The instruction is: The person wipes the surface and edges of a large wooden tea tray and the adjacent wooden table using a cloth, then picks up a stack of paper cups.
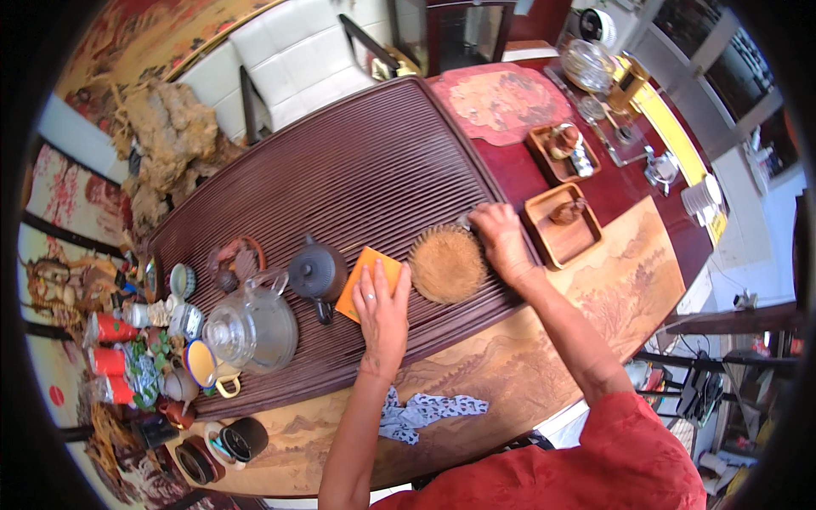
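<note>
My left hand (382, 306) lies on an orange flat packet or box (364, 271) on the ribbed dark wooden tea tray (357, 159). Whether its fingers grip the packet is unclear. To its left stands a dark teapot (313, 271) with a lid. My right hand (500, 239) is curled near the tray's right edge, its fingers at a small clear or whitish item (467, 220), partly hidden. Between my hands sits a round brown disc with a scalloped rim (447, 263).
A glass kettle (255, 325), a yellow enamel mug (210, 366) and several cups crowd the left end. A patterned cloth (433, 411) lies near me. Beyond my right hand are two wooden trays (593, 245) holding small figures. A white chair (293, 57) stands behind the table.
</note>
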### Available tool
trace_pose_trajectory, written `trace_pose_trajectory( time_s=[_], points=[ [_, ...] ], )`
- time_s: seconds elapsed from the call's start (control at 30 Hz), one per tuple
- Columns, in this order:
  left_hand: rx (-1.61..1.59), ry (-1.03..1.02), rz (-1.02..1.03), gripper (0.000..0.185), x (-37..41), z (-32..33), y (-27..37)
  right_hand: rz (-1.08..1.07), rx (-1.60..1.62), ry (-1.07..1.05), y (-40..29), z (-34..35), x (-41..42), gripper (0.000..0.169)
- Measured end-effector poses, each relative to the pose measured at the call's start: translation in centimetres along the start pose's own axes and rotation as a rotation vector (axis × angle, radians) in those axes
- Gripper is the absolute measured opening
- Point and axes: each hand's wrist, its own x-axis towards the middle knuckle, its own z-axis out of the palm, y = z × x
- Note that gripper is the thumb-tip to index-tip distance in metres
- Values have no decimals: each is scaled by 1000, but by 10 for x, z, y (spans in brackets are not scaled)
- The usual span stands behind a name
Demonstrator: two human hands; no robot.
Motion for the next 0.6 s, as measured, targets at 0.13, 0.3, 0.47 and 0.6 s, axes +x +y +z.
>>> trace_pose_trajectory(
  time_s=[0.13,0.3,0.47,0.6],
  points=[
    [-82,35,-37,47,36,5,17,-24,104,-120,-25,-24,-66,41],
    [-120,-144,-8,47,59,13,36,-21,137,-110,-15,-38,-61,32],
    [-248,-238,-114,56,62,11,43,66,77,-38,-5,-29,-45,41],
    [-604,-250,-268,44,59,-20,33,39,137,-157,-28,-43,-92,43]
  ],
)
